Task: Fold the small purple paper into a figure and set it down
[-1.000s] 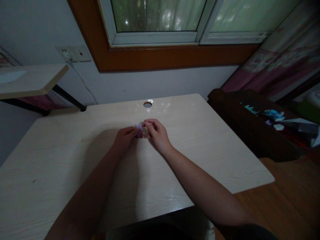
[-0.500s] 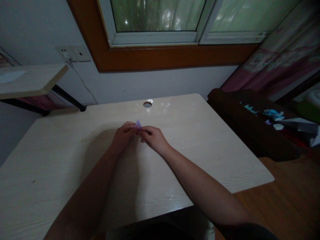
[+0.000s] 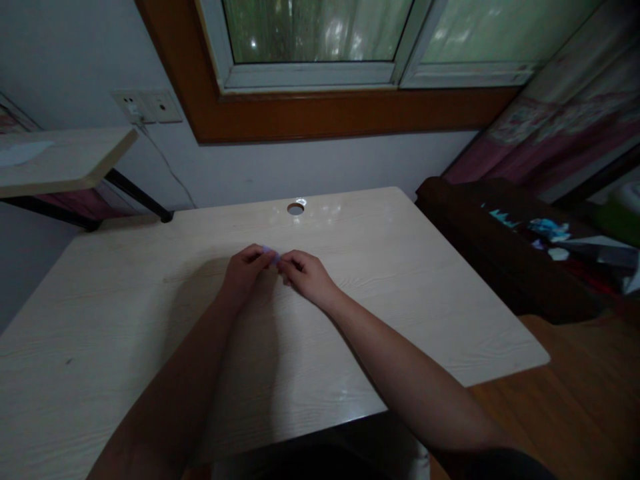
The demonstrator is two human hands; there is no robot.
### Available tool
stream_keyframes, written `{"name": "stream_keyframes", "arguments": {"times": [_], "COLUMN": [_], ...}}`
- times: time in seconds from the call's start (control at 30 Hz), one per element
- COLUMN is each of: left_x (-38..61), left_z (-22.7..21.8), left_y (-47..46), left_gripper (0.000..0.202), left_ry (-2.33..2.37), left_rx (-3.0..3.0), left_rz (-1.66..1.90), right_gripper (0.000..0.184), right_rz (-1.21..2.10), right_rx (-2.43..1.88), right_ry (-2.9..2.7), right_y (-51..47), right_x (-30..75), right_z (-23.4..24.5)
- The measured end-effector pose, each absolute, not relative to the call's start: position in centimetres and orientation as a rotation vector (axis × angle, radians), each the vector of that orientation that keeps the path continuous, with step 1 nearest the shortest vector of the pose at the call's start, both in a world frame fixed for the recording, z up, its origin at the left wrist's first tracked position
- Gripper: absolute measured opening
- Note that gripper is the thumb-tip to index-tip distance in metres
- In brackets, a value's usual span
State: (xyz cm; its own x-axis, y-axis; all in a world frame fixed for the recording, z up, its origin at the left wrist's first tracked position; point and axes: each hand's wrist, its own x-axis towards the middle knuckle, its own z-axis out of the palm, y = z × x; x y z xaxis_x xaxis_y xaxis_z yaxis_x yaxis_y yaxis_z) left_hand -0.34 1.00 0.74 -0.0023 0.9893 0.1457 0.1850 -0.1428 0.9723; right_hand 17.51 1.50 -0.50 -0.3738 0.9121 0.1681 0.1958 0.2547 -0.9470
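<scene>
A small piece of folded purple paper point(image 3: 269, 251) is pinched between both hands, over the middle of the pale wooden desk point(image 3: 400, 280). My left hand point(image 3: 246, 268) grips it from the left, thumb on top, and covers part of it. From the right, my right hand point(image 3: 305, 270) holds its other end between thumb and fingertips. Only a narrow strip of the paper shows, so its full shape is hidden.
Beyond the hands the desk has a round cable hole point(image 3: 295, 209). A raised shelf point(image 3: 65, 157) on black legs stands at the back left. A dark wooden cabinet point(image 3: 495, 267) with crumpled scraps is on the right, beside the curtain point(image 3: 530, 133).
The purple paper pointed up as a triangle before; now it lies tilted to the left and shows as a thin strip. Both hands have shifted only slightly.
</scene>
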Motion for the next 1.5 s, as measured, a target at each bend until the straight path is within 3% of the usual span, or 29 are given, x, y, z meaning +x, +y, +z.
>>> {"name": "stream_keyframes", "arguments": {"times": [0.77,1.0,1.33,1.5], "left_x": [-0.3,-0.4,0.3,0.3], "left_z": [0.1,-0.5,0.6,0.6], "left_y": [1.2,1.5,0.5,0.1], "left_gripper": [0.016,0.021,0.046,0.033], "left_ry": [1.112,1.070,1.011,0.919], "left_rx": [1.013,0.983,1.207,1.424], "left_rz": [1.427,1.425,1.462,1.403], "right_gripper": [0.024,0.024,0.022,0.021], "right_rz": [1.090,1.109,1.250,1.343], "right_rx": [-1.048,-1.042,-0.998,-0.942], "right_ry": [-1.625,-1.618,-1.447,-1.332], "right_y": [1.7,1.8,1.9,1.8], "right_x": [17.7,17.8,17.8,18.0], "right_z": [-0.9,-1.0,-0.7,0.0]}}
